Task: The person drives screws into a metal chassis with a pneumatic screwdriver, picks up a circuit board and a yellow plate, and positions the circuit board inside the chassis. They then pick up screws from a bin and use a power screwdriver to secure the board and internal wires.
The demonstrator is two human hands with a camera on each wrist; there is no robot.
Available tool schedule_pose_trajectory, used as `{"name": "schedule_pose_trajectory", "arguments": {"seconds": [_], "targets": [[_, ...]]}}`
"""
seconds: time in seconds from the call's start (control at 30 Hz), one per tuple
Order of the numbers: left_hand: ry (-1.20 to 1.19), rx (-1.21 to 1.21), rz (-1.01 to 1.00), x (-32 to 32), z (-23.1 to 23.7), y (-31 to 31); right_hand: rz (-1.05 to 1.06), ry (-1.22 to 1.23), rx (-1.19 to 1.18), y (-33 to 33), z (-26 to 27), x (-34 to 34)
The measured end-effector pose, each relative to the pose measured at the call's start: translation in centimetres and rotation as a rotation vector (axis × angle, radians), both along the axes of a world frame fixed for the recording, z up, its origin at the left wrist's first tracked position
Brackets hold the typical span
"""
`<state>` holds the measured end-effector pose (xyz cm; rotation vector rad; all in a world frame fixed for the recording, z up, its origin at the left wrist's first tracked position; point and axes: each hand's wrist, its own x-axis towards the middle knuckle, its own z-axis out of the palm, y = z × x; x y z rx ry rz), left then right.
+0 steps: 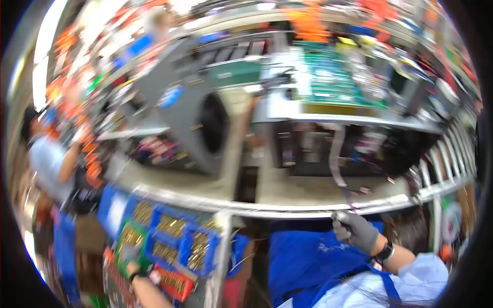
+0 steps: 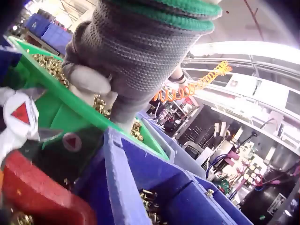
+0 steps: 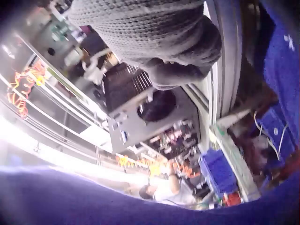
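Observation:
My left hand [image 1: 129,253], in a grey knit glove with a green cuff, reaches into a green bin [image 2: 72,101] of brass-coloured screws [image 2: 51,67]. In the left wrist view its pale-tipped fingers [image 2: 124,112] point down among the screws, set apart, with the tips partly behind the bin's rim. My right hand [image 1: 354,232], also in a grey glove, is raised in front of the blue apron, near the metal rail [image 1: 287,209]. Its fingers [image 3: 180,72] are curled toward the palm, and no held thing shows.
Blue bins [image 1: 199,251] of screws and a red bin [image 1: 173,284] surround the green one. Beyond the rail stand a grey panel with a round opening [image 1: 190,108] and a green circuit board [image 1: 331,77]. Another person [image 1: 51,159] works at the left, beside orange coiled hoses [image 1: 92,159].

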<state>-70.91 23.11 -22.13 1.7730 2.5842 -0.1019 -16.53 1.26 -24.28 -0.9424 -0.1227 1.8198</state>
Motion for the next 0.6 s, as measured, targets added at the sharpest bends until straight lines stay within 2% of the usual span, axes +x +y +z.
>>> {"name": "schedule_pose_trajectory", "arguments": {"seconds": [0.1, 0.17, 0.2, 0.23, 0.3, 0.37, 0.43, 0.5, 0.53, 0.6], "targets": [[-0.109, -0.048, -0.325, 6.5, -3.4, 4.3, -0.167, -0.132, 0.012, -3.8, -2.7, 5.4], [-0.151, -0.051, -0.426, 7.0, -3.8, 4.5, -0.388, -0.416, -0.063, -4.6, -1.7, 6.8], [-0.168, -0.043, -0.451, 6.4, -3.7, 4.3, -0.431, -0.539, -0.094, -4.9, -1.6, 7.8], [-0.181, -0.032, -0.469, 5.6, -3.4, 3.9, -0.498, -0.564, -0.104, -5.0, -2.6, 8.9], [-0.202, -0.010, -0.498, 3.6, -2.4, 2.9, -0.409, -0.693, -0.175, -4.9, -2.3, 10.6], [-0.215, 0.009, -0.534, 1.7, -1.1, 2.2, -0.330, -1.088, -0.149, -4.5, -3.7, 12.5], [-0.230, 0.033, -0.572, 0.1, 0.3, 1.7, -0.321, -1.146, -0.214, -3.7, -4.9, 13.9], [-0.246, 0.059, -0.599, -1.4, 1.5, 1.3, -0.237, -1.561, -0.048, -2.7, -6.5, 15.2], [-0.251, 0.072, -0.612, -2.2, 2.2, 1.1, -0.249, -1.549, -0.048, -2.4, -6.3, 15.4], [-0.261, 0.101, -0.643, -3.7, 3.8, 1.2, -0.010, -1.740, -0.079, -1.6, -5.0, 15.1]]}}
